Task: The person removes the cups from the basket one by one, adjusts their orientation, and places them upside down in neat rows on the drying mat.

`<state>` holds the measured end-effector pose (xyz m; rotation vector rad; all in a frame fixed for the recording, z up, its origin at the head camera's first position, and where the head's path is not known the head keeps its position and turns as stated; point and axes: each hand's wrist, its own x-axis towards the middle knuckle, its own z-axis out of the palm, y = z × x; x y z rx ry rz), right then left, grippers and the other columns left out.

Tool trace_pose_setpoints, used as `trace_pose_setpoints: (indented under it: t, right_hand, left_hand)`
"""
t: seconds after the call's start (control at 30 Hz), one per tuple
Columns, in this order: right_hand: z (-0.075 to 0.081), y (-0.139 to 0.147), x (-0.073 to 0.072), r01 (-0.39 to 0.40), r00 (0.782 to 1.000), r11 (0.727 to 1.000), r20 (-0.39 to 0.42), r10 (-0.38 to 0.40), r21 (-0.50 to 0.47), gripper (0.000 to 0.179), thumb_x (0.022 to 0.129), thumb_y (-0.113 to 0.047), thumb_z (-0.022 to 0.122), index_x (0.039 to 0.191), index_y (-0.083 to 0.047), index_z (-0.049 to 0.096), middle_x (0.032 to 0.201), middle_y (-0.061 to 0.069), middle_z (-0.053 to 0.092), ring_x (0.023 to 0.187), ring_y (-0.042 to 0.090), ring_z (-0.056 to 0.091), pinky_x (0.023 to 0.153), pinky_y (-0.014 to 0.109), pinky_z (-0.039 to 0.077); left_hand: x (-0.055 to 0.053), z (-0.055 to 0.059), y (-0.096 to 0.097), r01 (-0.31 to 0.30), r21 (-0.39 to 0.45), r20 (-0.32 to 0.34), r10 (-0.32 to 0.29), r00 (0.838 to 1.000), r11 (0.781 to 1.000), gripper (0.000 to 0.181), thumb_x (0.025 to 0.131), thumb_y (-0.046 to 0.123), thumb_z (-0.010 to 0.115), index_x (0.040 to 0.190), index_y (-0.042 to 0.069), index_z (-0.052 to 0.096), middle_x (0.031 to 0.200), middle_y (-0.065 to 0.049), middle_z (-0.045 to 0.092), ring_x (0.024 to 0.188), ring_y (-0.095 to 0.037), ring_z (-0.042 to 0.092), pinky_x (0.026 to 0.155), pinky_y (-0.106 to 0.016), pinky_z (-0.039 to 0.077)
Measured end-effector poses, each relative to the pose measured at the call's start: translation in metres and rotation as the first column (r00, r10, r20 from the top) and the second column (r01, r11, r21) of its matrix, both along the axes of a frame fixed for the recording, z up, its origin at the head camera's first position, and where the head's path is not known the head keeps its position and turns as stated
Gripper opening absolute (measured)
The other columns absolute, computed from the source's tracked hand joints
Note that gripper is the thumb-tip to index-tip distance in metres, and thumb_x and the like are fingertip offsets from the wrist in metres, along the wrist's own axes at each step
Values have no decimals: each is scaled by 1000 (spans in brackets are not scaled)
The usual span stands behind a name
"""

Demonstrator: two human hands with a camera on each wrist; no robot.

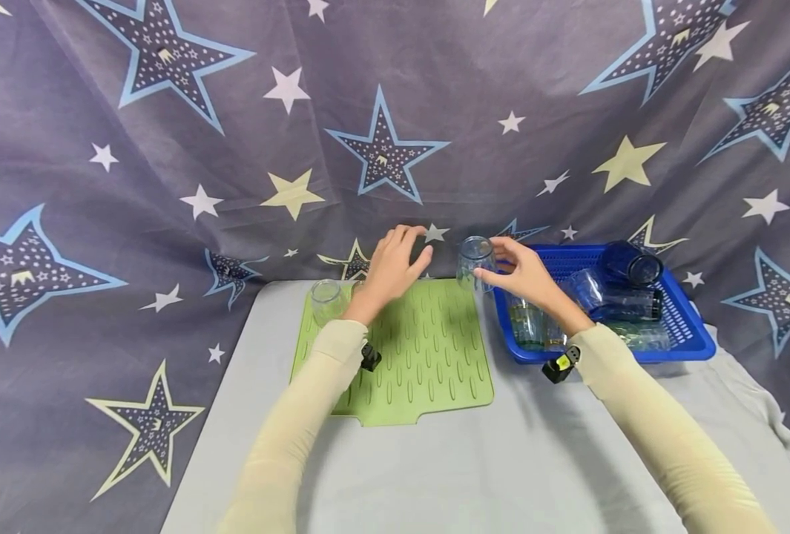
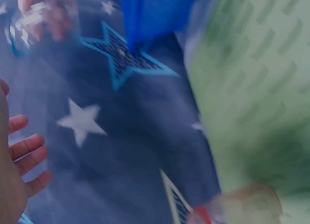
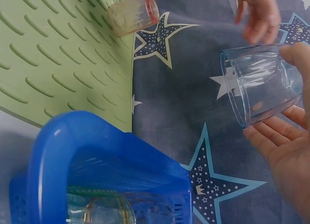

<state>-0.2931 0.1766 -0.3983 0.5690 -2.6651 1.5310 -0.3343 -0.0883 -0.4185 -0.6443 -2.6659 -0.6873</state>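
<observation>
A clear bluish drinking glass [image 1: 476, 261] is raised over the back right corner of the green drying mat [image 1: 428, 356]. My right hand [image 1: 527, 276] grips it from the side, thumb and fingers around its wall, as the right wrist view shows closely. My left hand [image 1: 395, 265] hovers over the back of the mat, fingers spread and holding nothing, a short way left of that glass. Another clear glass [image 1: 328, 300] stands at the mat's back left. Beside it, partly hidden behind the left hand in the head view, is a red-rimmed glass [image 3: 133, 17].
A blue plastic basket [image 1: 691, 348] sits right of the mat, with several glasses in it, among them a dark blue glass [image 1: 630, 263]. A star-patterned curtain [image 1: 381, 148] hangs right behind the white table [image 1: 435, 475].
</observation>
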Motion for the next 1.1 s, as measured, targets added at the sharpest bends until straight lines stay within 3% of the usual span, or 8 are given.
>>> trace_pose_setpoints:
  t: [0.23,0.47,0.77,1.1]
  right_hand:
    - [-22,4,-10,-2,1000,1000,-2,2,8,64,91,-24,77,146,-3,50,145,20,55,133,38,56,113,53,44]
    - [-25,1,-12,-32,999,999,-23,32,-7,64,91,-21,77,145,-3,49,145,21,54,133,40,54,112,54,45]
    - [-29,-9,-12,-61,996,998,-70,59,-24,62,88,-9,78,142,5,51,141,26,57,126,41,60,106,53,50]
    - [-27,-14,-7,-90,991,995,-109,84,-48,63,87,-2,76,144,6,50,148,27,50,136,42,52,110,51,48]
  left_hand:
    - [14,15,32,74,55,-3,-73,997,996,50,105,44,43,146,16,51,141,-6,55,128,-25,54,109,-46,43]
    - [17,20,57,119,53,-1,-119,993,991,53,105,45,45,148,14,50,143,-9,56,138,-30,51,120,-49,35]
    - [19,14,71,98,18,13,-98,995,995,54,103,46,49,148,16,50,140,-6,58,131,-25,55,108,-45,47]
    - [16,16,81,64,-14,39,-63,997,998,53,103,49,48,144,16,55,136,-5,62,128,-24,56,101,-44,52]
